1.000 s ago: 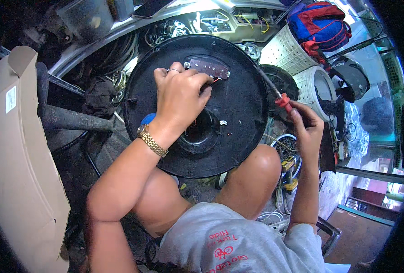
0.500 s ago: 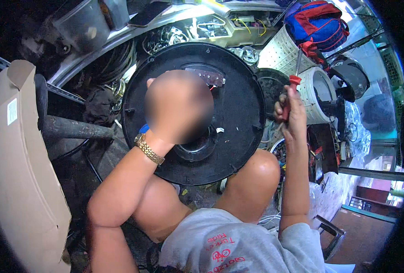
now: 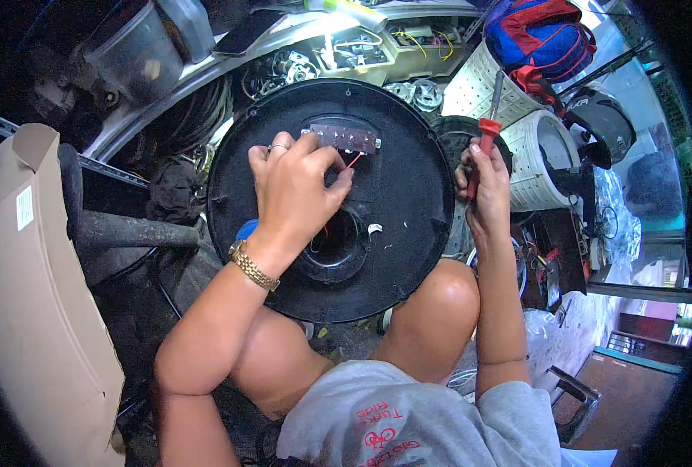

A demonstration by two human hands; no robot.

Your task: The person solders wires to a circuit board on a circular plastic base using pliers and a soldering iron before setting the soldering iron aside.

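Observation:
A large round black plastic base (image 3: pixel 408 210), its hollow underside facing up, stands tilted before my knees. Over its upper half my left hand (image 3: pixel 295 183) curls its fingers at the left end of a dark, strip-shaped switch block (image 3: pixel 350 138). A short red wire (image 3: pixel 354 160) runs from the block toward my thumb; my fingers hide where it leads. Off the base's right side, my right hand (image 3: pixel 486 175) grips a red-handled screwdriver (image 3: pixel 489 134), its metal shank pointing up.
An opened cardboard box (image 3: pixel 50 296) stands at the left, beside a dark metal post (image 3: pixel 136 220). To the right are white perforated baskets (image 3: pixel 526 167), a blue and red bag (image 3: pixel 544 43) and a black helmet (image 3: pixel 599 128). Metal parts (image 3: pixel 291 66) lie behind the base.
My left hand, blurred before, now shows clearly at the switch block. My right hand has shifted slightly left with the screwdriver, and the block has moved a little left.

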